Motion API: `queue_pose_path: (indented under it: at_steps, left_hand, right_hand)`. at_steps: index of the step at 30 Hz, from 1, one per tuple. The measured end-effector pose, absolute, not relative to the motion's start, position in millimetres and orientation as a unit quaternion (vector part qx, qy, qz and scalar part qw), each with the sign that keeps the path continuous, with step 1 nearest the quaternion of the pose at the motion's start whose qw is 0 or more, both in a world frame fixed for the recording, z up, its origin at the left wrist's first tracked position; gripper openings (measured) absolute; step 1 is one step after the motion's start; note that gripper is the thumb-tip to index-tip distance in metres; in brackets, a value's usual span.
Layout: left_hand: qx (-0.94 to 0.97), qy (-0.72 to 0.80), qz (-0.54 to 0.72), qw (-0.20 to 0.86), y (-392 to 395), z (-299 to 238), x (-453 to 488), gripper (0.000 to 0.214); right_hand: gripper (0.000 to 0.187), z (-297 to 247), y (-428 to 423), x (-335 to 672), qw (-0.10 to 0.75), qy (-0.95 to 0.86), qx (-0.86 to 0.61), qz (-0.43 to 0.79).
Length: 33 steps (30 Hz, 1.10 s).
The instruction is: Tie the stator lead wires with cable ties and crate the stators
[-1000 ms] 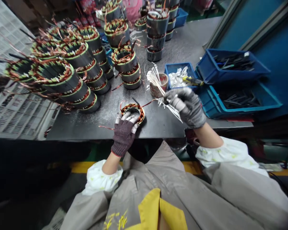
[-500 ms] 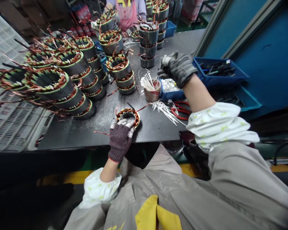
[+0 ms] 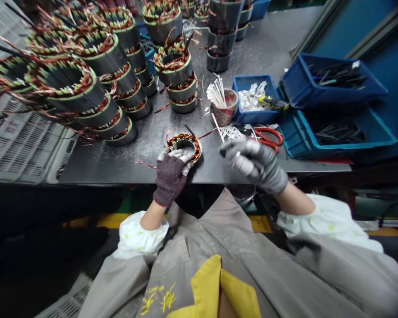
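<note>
Seemingly only partway along with the copper-wound ring: coils already in place, but leads and a black sleeve left sticking out loose at its sides. Holding the ring flat on the desk, near the front edge, with the left grip curled over its near rim. Apparently pinching a white tie in the blurred right grip, right of the ring and apart from it.
</note>
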<state>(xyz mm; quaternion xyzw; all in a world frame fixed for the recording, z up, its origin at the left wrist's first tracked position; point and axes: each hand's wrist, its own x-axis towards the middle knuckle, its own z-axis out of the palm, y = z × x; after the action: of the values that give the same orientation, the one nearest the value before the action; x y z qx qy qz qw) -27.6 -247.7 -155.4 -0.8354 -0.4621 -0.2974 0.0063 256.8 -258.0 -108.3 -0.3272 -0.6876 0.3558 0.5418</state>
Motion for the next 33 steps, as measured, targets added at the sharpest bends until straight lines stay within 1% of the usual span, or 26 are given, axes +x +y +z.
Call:
queue_pose_path:
  at_steps: [4,8,15,21,27,33]
  left_hand:
    - [-0.83,-0.481,-0.283,-0.004,-247.2,-156.6,-26.7,0.031]
    - [-0.828,-0.488,-0.277,-0.004,-247.7,-155.1,-26.0,0.032]
    - [-0.801,-0.531,-0.275,-0.025,-254.3,-144.2,-15.4,0.036]
    - [-0.807,-0.528,-0.261,-0.043,-254.0,-143.2,-15.7,0.036]
    - [-0.809,-0.526,-0.261,-0.02,-254.3,-144.1,-17.2,0.036]
    - [-0.77,-0.571,-0.283,-0.019,-249.7,-148.5,-9.1,0.042]
  right_hand:
    - [0.013,-150.3,-316.2,239.2,0.498,-0.708,-0.311,0.393]
    - [0.017,-168.9,-317.1,230.6,0.472,-0.702,-0.299,0.441]
    - [0.023,-164.3,-278.6,205.2,0.475,-0.697,-0.294,0.45]
    - [0.021,-159.0,-300.6,215.0,0.487,-0.697,-0.31,0.425]
    - [0.015,-169.4,-308.0,218.3,0.474,-0.718,-0.314,0.401]
    - [0.025,-167.8,-285.9,209.8,0.453,-0.684,-0.338,0.461]
